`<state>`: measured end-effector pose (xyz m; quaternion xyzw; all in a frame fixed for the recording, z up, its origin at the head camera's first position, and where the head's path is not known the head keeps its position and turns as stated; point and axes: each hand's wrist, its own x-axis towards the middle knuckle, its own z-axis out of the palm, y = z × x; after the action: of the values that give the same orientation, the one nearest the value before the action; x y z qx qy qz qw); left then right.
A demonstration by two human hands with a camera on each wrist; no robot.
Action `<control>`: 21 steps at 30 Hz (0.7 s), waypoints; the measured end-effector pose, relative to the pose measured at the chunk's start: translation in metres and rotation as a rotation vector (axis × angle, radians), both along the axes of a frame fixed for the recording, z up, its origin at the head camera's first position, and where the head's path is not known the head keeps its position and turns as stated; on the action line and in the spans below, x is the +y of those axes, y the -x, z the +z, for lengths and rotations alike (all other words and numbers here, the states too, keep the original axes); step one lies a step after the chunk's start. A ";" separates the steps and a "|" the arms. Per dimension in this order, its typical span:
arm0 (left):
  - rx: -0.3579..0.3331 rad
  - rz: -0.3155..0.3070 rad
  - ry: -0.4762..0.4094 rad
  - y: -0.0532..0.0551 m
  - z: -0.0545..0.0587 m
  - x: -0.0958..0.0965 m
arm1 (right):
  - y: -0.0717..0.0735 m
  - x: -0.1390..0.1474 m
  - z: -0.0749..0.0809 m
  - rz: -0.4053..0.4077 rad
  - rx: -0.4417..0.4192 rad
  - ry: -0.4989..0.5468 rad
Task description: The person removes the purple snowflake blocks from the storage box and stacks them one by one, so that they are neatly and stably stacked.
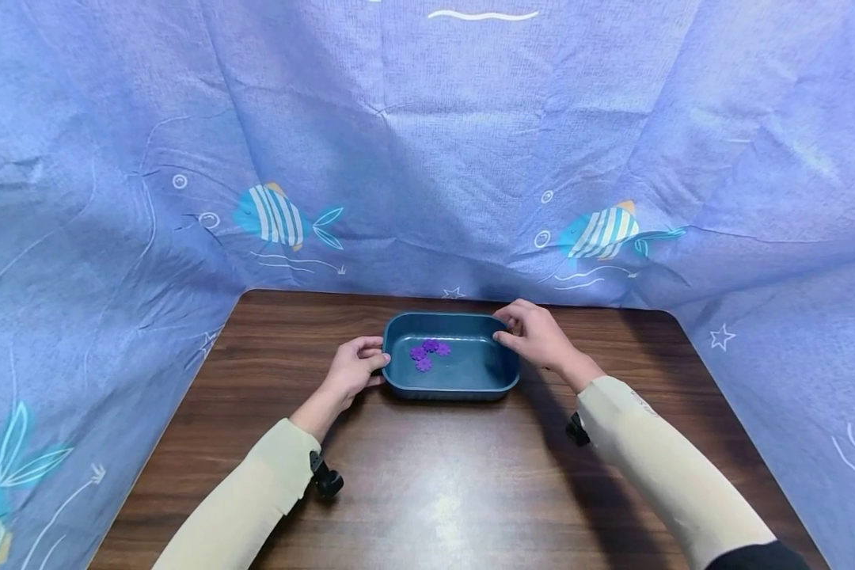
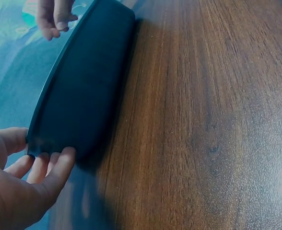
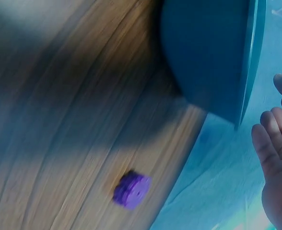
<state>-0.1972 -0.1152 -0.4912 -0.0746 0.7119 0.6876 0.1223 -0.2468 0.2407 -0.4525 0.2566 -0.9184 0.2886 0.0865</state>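
Note:
A dark teal rectangular basin [image 1: 463, 393] with rounded corners is at the far part of the table. Several purple flower-shaped pieces [image 1: 423, 354] lie on its floor, towards the left. My left hand [image 1: 357, 367] grips the basin's left end, thumb at the rim and fingers against the outer wall, as the left wrist view [image 2: 28, 191] also shows. Over the basin's right end hovers my right hand [image 1: 534, 336], its fingers loosely bent; the right wrist view shows that hand [image 3: 281, 158] apart from the basin wall [image 3: 208, 52], holding nothing.
Another purple piece [image 3: 132, 189] lies on the wooden table [image 1: 413, 459] near the basin's right end, by the table edge. Blue cloth [image 1: 427, 198] printed with fish hangs behind the table and at both sides.

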 end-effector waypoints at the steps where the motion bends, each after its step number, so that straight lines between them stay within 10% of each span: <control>1: 0.001 -0.001 0.003 0.000 0.000 0.000 | 0.001 -0.005 0.000 0.009 -0.002 0.001; 21: -0.013 0.001 -0.005 0.001 0.002 0.000 | 0.012 -0.073 -0.025 0.101 -0.212 -0.102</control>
<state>-0.1978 -0.1149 -0.4892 -0.0791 0.7094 0.6888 0.1266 -0.2592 0.1677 -0.4771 0.2748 -0.9217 0.2711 -0.0389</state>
